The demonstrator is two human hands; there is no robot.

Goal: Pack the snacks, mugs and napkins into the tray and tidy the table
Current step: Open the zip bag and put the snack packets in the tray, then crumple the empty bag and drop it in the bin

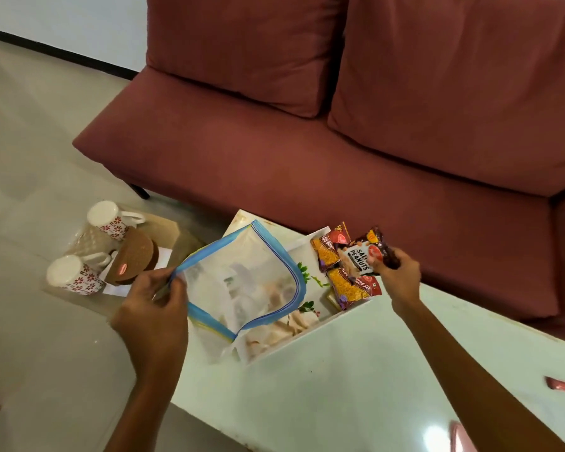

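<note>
My left hand [150, 301] holds a clear zip bag [242, 288] with a blue rim. My left fingers [173, 288] are pinched tight on the bag's rim at its 9 o'clock side. The bag's mouth gapes wide, and the bag hangs over the white tray [307, 246] on the desk [356, 370].

My right hand [398, 272] is at 3 o'clock from the bag. My right fingers [380, 264] are closed on a small snack pack [356, 261] that says salted peanuts, and a dark pack [379, 243] is held with it. Right under them, two orange snack packs [349, 288] lie in the tray's corner at 3 o'clock.

The tray has leaves and flowers painted on its bottom. I cannot tell what the white things seen through the bag are.

At 9 o'clock from the tray, two white mugs [108, 220] with red flowers lie tipped on a lower glass shelf. Brown round coasters [134, 256] sit just beside them.

A small pink wrapper [561, 384] lies on the desk at 4 o'clock, well apart from the tray. A red sofa [307, 141] stands behind the desk at 12 o'clock.
</note>
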